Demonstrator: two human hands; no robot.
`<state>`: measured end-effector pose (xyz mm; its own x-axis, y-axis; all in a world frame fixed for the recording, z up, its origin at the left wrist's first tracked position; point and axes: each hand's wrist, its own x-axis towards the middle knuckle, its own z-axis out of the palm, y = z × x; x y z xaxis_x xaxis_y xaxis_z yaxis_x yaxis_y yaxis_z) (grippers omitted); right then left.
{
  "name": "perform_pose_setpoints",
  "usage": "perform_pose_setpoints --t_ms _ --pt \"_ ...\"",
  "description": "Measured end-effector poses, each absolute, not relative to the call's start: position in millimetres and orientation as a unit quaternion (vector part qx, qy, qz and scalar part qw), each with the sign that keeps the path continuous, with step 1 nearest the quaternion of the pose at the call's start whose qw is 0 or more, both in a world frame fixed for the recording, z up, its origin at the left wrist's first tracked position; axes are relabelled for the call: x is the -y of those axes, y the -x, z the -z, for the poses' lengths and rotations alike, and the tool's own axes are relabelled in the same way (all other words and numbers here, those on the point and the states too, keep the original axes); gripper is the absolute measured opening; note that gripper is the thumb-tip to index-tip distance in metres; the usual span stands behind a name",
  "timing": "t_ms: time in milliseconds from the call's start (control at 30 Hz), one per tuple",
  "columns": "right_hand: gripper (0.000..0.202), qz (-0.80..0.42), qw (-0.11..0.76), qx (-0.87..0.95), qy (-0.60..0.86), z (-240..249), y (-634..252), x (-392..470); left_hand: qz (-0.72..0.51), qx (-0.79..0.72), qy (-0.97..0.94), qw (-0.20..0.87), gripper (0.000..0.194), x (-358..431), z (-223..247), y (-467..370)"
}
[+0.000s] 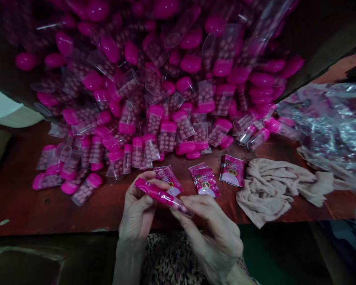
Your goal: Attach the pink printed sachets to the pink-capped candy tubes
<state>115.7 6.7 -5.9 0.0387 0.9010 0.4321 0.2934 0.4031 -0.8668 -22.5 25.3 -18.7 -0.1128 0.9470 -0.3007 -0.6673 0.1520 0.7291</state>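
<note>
Between both hands, above the table's front edge, is a clear candy container (163,196) with a pink printed sleeve around its upper part and pink balls showing at its lower right end. My left hand (139,208) grips the sleeved end, thumb below and fingers behind. The fingertips of my right hand (215,225) pinch the clear end. Just beyond the hands lie small pink printed packets (207,181), fanned in two loose groups. Another neat stack of printed packets (231,170) sits farther right. Part of the left group is hidden behind the container and my left hand.
A large heap of pink-capped clear containers (167,136) full of balls spills across the back of the dark red wooden table (26,209). A crumpled beige cloth (267,186) lies at the right. Behind it is shiny clear plastic wrap (329,130). A pale rounded object (12,109) stands far left.
</note>
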Motion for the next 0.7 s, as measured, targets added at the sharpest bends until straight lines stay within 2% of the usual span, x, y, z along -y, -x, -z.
perform_pose_setpoints --t_ms 133,200,433,700 --pt "0.024 -0.313 0.552 0.591 0.498 6 -113 -7 -0.624 -0.406 -0.145 0.652 0.045 -24 17 14" --pt "0.018 -0.350 0.551 0.540 0.532 7 -111 -8 -0.618 -0.425 -0.127 0.649 0.041 -24 16 10" --pt "0.015 -0.578 0.560 0.321 0.500 10 -110 -15 -0.602 -0.494 -0.131 0.613 0.026 -23 18 3" --pt "0.017 -0.571 0.604 0.282 0.480 8 -103 -16 -0.599 -0.554 -0.129 0.564 0.009 -17 13 -6"
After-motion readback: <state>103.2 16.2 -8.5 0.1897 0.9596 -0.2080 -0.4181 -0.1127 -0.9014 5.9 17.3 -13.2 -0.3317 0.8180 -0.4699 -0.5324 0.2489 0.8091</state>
